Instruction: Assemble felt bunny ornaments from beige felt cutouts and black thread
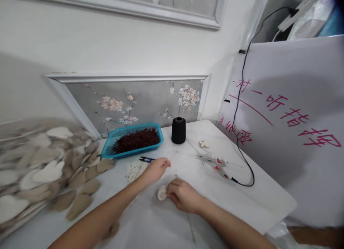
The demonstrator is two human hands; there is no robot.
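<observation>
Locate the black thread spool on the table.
The black thread spool stands upright at the table's far edge by the wall, just right of the blue basket.

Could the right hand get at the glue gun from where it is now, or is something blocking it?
Probably yes. The right hand rests on a small pale piece, and the glue gun lies up and to its right on the table with only bare surface between them.
</observation>
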